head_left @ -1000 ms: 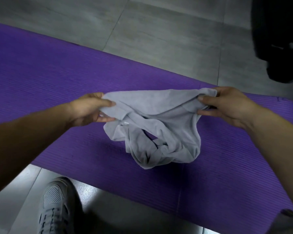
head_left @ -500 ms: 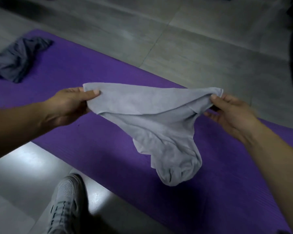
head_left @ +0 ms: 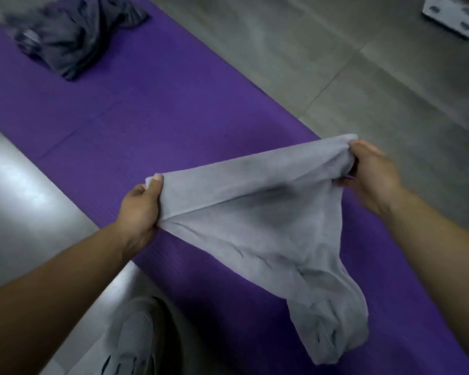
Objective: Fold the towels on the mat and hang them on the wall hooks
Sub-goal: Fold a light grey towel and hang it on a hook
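A light grey towel (head_left: 266, 223) hangs in the air above the purple mat (head_left: 157, 115), stretched between my hands. My left hand (head_left: 141, 209) pinches its left corner, thumb on top. My right hand (head_left: 371, 174) grips the bunched right corner. The towel's middle sags into a loose bundle at the lower right, just above the mat. A dark grey towel (head_left: 73, 33) lies crumpled on the mat's far left end. No wall hooks are in view.
Grey floor tiles surround the mat. My grey shoe (head_left: 133, 345) stands on the tiles at the mat's near edge. A white flat object (head_left: 448, 17) lies on the floor at the top right.
Both hands have lifted the light grey towel off the mat and pulled its top edge taut. The view has swung left, bringing the dark grey towel into view.
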